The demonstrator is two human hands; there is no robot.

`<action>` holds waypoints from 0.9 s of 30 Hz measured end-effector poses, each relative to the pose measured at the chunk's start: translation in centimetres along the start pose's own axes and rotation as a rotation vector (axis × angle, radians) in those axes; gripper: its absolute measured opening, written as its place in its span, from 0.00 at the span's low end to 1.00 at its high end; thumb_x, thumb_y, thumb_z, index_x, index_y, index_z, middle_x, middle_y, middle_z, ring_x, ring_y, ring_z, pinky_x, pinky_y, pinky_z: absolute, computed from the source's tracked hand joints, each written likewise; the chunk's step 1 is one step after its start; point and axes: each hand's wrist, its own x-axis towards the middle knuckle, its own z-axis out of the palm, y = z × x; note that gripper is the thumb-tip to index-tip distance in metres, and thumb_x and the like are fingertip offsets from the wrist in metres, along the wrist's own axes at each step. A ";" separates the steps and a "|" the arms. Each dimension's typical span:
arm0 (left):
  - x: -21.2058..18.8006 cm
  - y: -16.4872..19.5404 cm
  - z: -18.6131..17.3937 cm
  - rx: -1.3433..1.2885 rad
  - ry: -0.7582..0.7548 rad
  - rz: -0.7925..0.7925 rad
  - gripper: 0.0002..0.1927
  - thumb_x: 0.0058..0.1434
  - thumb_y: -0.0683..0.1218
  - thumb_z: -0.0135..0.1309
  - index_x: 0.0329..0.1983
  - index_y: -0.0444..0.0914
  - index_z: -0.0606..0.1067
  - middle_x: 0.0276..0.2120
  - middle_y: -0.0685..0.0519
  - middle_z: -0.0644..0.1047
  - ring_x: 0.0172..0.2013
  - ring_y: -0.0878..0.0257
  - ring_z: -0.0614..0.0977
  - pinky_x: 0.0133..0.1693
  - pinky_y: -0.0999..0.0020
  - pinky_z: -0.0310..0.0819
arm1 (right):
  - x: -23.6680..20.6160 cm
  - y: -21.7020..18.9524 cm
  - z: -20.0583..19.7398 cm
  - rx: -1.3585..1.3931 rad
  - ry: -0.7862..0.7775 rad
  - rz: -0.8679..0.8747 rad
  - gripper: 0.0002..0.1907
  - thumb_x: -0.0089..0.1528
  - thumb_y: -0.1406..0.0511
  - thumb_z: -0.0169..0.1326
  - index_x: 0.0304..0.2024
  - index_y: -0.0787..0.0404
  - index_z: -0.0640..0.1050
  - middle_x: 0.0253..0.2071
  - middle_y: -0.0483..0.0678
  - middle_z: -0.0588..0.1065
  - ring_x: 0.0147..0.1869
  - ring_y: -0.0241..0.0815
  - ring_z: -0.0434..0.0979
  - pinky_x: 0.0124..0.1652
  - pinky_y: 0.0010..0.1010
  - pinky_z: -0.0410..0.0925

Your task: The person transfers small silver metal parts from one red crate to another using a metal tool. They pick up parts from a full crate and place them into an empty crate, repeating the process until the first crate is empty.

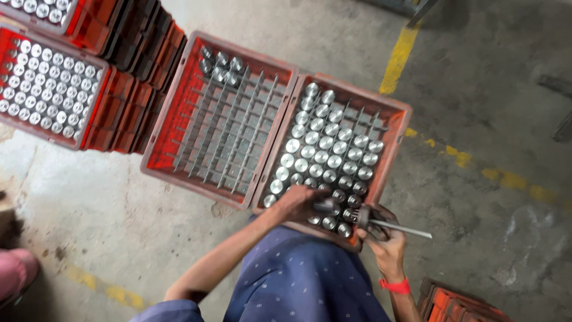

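The left hand [300, 201] is closed around a short silver metal cylinder [325, 207], held just above the near edge of the red plastic crate with a metal grid divider [398, 132] that is mostly filled with upright silver cylinders. The right hand [381, 234] sits at the near right corner of that crate, its fingers curled around a dark round tool head with a thin grey metal rod [400, 228] that points away from the crate to the right. A red band [394, 285] circles the right wrist.

Touching the left side of that crate stands a second red plastic crate [173, 119], its grid nearly bare, with a few cylinders in its far corner. Farther left of it, stacked red crates [128, 101] carry more cylinders. All crates rest on the grey concrete floor [488, 107], marked with worn yellow lines [398, 56].
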 end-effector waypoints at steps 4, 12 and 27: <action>7.7 -5.9 -3.6 0.285 0.122 -0.004 0.27 0.63 0.60 0.63 0.58 0.45 0.70 0.29 0.49 0.81 0.29 0.47 0.84 0.29 0.52 0.75 | 0.0 0.2 -2.0 0.102 0.163 0.010 0.40 0.52 0.73 0.66 0.66 0.69 0.68 0.58 0.54 0.76 0.58 0.41 0.77 0.56 0.29 0.71; 17.8 -5.8 -9.9 0.561 0.545 0.196 0.34 0.52 0.46 0.59 0.64 0.47 0.67 0.50 0.42 0.78 0.42 0.45 0.85 0.35 0.59 0.80 | -1.7 1.6 -0.2 0.093 0.165 0.052 0.37 0.53 0.71 0.66 0.65 0.70 0.70 0.55 0.55 0.78 0.55 0.42 0.80 0.52 0.30 0.72; 4.4 -16.9 -23.2 0.401 0.609 -0.505 0.33 0.63 0.50 0.55 0.69 0.39 0.59 0.29 0.36 0.80 0.31 0.37 0.82 0.33 0.43 0.75 | -1.9 10.8 1.3 0.028 0.109 0.095 0.38 0.51 0.74 0.67 0.64 0.68 0.71 0.54 0.57 0.79 0.58 0.43 0.79 0.57 0.32 0.69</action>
